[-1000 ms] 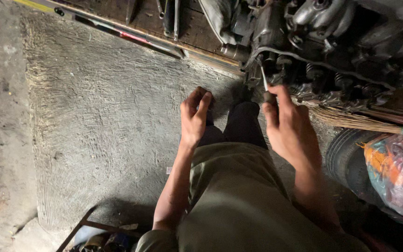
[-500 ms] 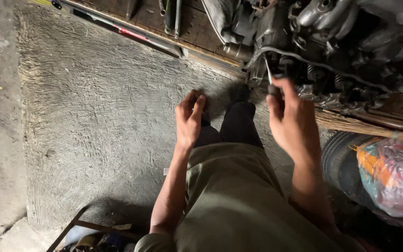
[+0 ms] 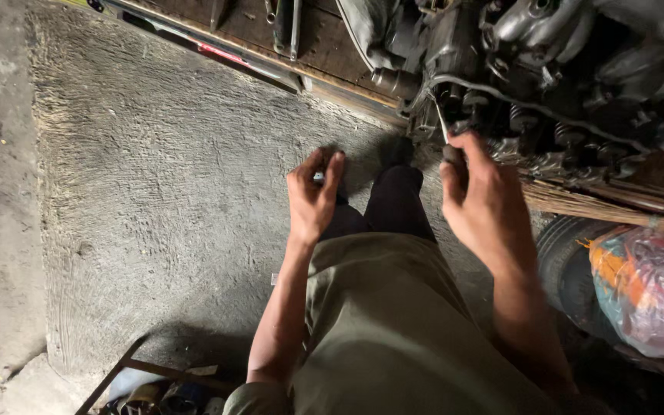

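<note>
Rough matt concrete floor (image 3: 155,192); glossy metal engine (image 3: 547,69)

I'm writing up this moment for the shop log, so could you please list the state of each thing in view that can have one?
Right hand: raised, closed around a screwdriver.
Screwdriver: held, its thin shaft pointing up at the engine.
Left hand: fingers curled, pinching something small; what it is cannot be told.
Engine: lying on the floor, parts and springs exposed.
Plastic bag: full, resting on a tyre.
Tyre: lying flat.

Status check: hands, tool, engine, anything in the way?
Right hand grips thin tool, tip at engine. Left hand pinches something small, unclear. Hose crosses beside the tip.
</note>
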